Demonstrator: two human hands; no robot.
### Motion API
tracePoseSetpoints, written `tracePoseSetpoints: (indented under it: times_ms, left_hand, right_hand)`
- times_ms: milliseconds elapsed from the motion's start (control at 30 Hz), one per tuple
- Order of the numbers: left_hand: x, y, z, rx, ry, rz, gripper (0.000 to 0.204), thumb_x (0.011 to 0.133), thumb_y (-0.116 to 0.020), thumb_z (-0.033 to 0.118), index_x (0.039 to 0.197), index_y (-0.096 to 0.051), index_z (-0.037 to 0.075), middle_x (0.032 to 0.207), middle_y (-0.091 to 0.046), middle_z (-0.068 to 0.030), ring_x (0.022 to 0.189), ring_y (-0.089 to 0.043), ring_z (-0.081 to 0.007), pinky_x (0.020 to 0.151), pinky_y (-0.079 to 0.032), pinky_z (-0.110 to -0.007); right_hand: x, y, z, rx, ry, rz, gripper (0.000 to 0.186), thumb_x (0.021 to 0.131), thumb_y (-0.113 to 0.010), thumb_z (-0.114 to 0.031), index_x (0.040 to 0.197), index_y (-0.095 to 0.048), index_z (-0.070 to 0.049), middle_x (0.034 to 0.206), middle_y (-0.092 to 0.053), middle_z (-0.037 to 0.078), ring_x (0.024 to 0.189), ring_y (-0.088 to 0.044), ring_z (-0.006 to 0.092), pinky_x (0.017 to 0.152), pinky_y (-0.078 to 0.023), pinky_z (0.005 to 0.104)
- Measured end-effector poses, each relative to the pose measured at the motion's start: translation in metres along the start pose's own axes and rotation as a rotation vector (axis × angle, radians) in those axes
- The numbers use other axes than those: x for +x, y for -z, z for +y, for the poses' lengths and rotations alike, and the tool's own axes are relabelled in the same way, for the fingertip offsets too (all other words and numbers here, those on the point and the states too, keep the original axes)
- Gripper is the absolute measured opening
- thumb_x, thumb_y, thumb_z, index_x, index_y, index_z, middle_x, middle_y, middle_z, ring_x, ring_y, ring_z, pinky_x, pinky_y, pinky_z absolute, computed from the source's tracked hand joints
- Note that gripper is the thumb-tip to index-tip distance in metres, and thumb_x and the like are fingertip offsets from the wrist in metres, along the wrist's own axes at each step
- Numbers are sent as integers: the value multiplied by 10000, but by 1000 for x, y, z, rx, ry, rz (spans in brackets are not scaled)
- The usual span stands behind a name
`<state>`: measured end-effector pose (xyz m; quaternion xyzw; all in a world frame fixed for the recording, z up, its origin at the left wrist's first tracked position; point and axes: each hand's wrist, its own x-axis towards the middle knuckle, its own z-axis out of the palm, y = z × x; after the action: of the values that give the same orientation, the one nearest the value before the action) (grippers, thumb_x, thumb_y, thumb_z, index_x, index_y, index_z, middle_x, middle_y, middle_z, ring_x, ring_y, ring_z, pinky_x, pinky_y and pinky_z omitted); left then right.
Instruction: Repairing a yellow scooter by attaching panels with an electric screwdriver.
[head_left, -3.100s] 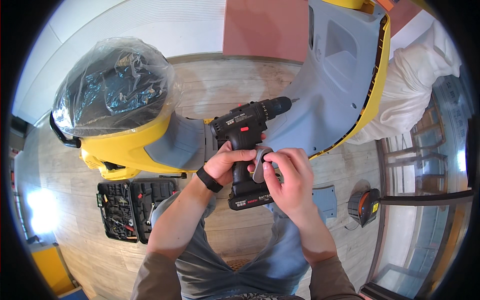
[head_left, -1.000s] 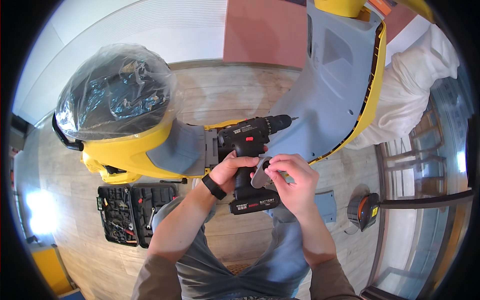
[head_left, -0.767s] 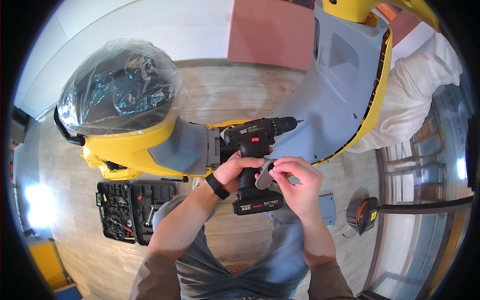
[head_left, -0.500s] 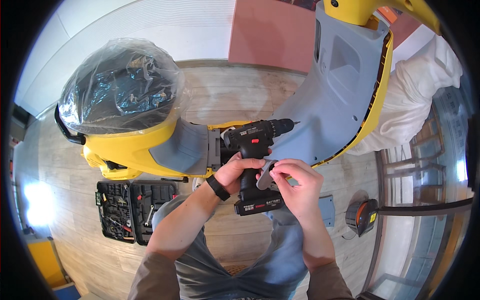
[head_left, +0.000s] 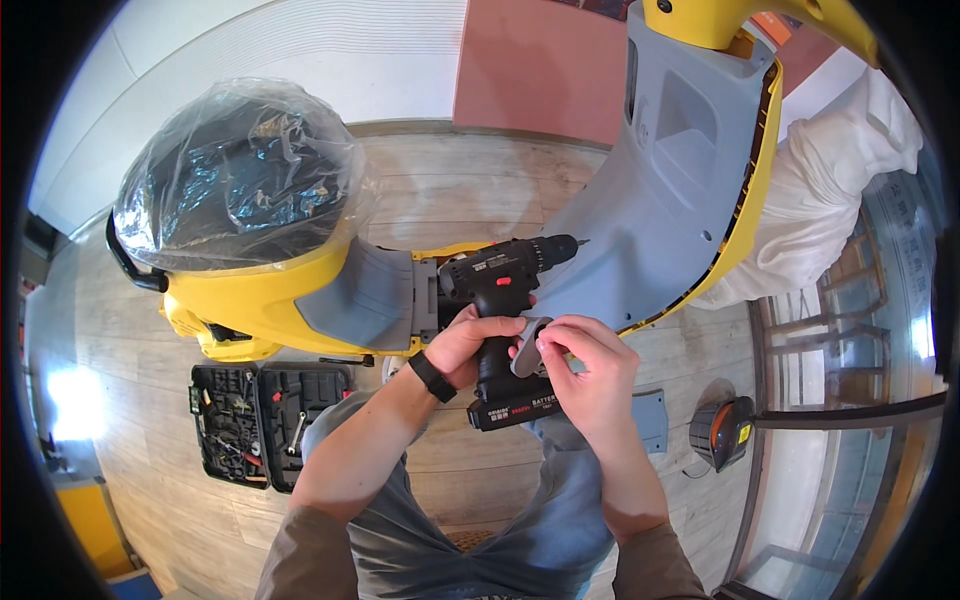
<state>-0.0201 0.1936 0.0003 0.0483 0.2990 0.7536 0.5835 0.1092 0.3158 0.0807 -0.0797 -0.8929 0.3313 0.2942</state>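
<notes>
A black cordless drill is gripped around its handle by my left hand, its chuck and bit pointing to the right. The battery at its foot hangs over my lap. Between my hands is a small grey oval part, which my left thumb and fingers also seem to hold. My right hand is closed, its fingertips pinched at the upper edge of that oval part; anything tiny between them is hidden. Just beyond the drill stands a yellow and grey electric scooter, with its grey front panel to the right.
A plastic-wrapped seat tops the scooter's yellow rear body. On the floor at left lies an opened black tool case. A grey flat panel and a black-and-orange object lie at right, near a glass door.
The view has shifted very slightly. My right fingers have moved a little at the grey oval part; the left hand keeps its hold on the drill.
</notes>
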Motion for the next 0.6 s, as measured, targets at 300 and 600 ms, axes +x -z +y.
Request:
tracePoseSetpoints:
  times_ms: [300, 600]
  left_hand:
    - [-1, -6, 1, -25, 7, 20, 393, 868, -678, 60, 1246, -568, 64, 962, -640, -25, 766, -607, -115, 710, -520, -272]
    - [-3, -1, 4, 6, 14, -15, 405, 871, -681, 68, 1259, -565, 67, 995, -641, -29, 815, -625, -125, 740, -527, -278]
  right_hand:
    - [2, -3, 2, -60, 64, -32, 168, 737, -723, 31, 872, -645, -32, 894, -679, 77, 747, -651, 269, 639, -538, 356]
    - [3, -1, 14, 168, -159, -75, 363, 738, -777, -57, 1071, -633, -59, 1025, -604, 70, 818, -578, 190, 661, -484, 289]
